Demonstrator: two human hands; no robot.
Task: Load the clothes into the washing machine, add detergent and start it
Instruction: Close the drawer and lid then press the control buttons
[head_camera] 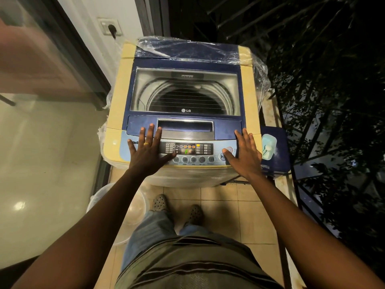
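Left hand (148, 152) and right hand (243, 155), fingers spread, flat on washing machine (248, 97) control panel (188, 150). Lid (185, 90) shut; display lit.

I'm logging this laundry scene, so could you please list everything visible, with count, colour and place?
washing machine: one, cream and blue, centre, lid shut
control panel: one, grey, display lit, front edge of machine
plastic sheet: one, clear, over machine's back
wall socket: one, white, plug in it, wall left of machine
bucket: one, whitish, floor at left
blue stool: one, right of machine
pale container: one, light green, on stool
clogs: two, grey, on the feet
left hand: open, flat on panel's left
right hand: open, flat on panel's right
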